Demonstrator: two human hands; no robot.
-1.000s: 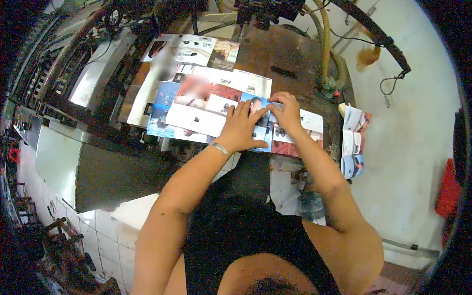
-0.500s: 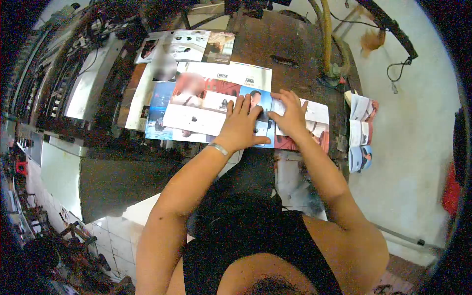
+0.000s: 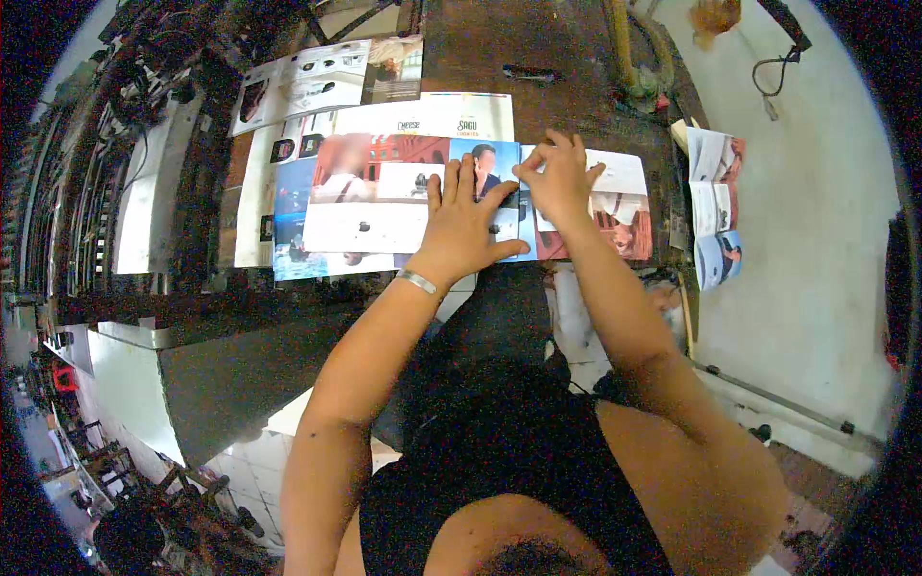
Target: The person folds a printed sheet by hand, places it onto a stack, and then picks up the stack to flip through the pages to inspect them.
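I'm seeing the leaflet [image 3: 331,228] lying lengthwise left-to-right under my spread left hand [image 3: 461,230], the right hand [image 3: 559,187] bunching fingertips on what I can't tell.

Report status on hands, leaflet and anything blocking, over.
Left hand spread on leaflet. Right hand half-closed at edge of blue panel. Only hands cover leaflet.
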